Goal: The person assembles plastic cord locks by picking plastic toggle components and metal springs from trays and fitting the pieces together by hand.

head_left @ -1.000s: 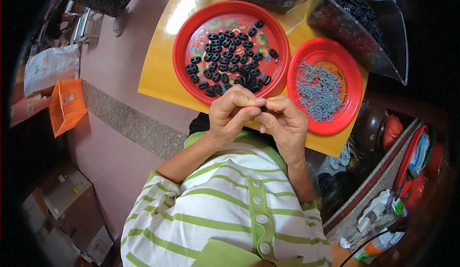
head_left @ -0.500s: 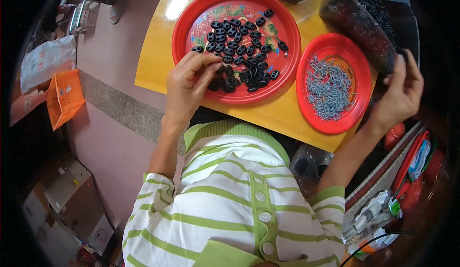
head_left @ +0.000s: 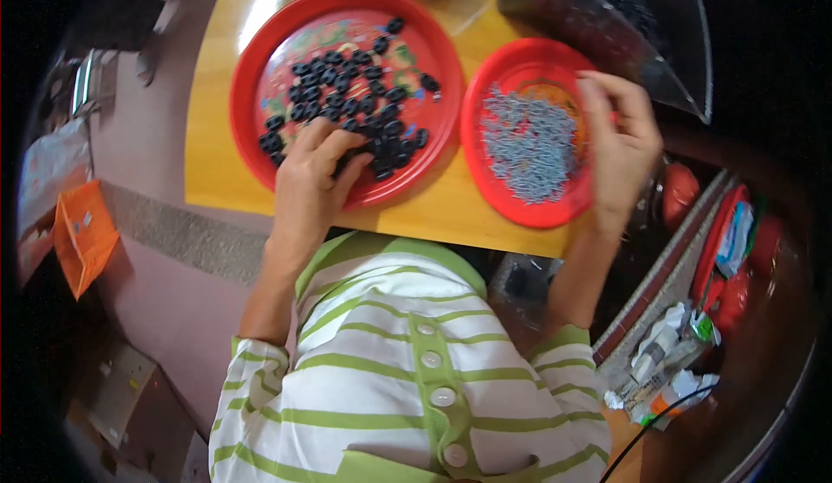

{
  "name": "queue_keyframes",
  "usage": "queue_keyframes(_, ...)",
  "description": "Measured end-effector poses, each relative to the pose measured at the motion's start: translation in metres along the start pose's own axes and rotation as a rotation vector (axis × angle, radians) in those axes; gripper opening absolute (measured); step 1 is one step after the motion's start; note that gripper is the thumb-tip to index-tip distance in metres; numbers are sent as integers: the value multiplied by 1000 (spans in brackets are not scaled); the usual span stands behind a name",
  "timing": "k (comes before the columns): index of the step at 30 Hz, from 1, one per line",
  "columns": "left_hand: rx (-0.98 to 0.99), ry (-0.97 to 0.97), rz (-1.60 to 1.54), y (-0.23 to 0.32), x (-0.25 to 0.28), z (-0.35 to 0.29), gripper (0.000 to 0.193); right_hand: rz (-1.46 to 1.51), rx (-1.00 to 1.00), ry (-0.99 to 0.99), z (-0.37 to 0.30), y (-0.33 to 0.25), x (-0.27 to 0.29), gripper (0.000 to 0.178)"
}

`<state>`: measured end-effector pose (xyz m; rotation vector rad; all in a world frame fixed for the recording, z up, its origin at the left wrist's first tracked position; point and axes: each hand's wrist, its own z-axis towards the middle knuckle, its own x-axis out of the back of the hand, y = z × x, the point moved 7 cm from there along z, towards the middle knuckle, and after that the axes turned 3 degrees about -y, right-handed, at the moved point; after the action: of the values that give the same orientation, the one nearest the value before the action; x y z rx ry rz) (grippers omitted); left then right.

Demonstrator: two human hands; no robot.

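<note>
Small black oval pieces with two holes (head_left: 334,75) lie scattered over a large round red tray (head_left: 251,58) with a printed floral base. My left hand (head_left: 312,171) reaches in over its near edge, fingers bent and thumb and forefinger close together at a heap of the black pieces. Whether a piece is pinched there is hidden. Beside the tray stands a smaller red oval plate (head_left: 472,140) heaped with small grey screws (head_left: 529,149). My right hand (head_left: 624,136) hovers at its right rim, fingers curved and smeared by motion; anything in them cannot be made out.
A clear bin (head_left: 598,36) holding dark small parts stands at the back right of the yellow table (head_left: 212,153). An orange bag (head_left: 84,231) sits on the floor at left. Packets and red bags (head_left: 732,296) lie at right. Another person's foot (head_left: 146,67) shows at upper left.
My right hand has moved left from the dark parts bin to the oval plate's rim. My left hand has lowered onto the heaped black pieces. The whole view has shifted.
</note>
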<state>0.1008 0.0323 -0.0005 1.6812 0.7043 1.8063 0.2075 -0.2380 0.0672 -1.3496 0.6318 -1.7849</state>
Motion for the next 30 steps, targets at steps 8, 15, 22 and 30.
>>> queue_keyframes(8,-43,41,-119,16,3,6,13,-143,-3,-241,-18,18,-46,9)
queue_keyframes(15,279,-36,-944,12,-20,-13,9,-257,21,-273,-13,29,-65,16)
queue_keyframes(22,327,-188,-1249,28,-44,-24,10,-154,33,-311,-14,24,-57,12)
queue_keyframes(30,328,-238,-1341,33,-48,-20,10,110,-103,-313,-41,-12,-45,10)
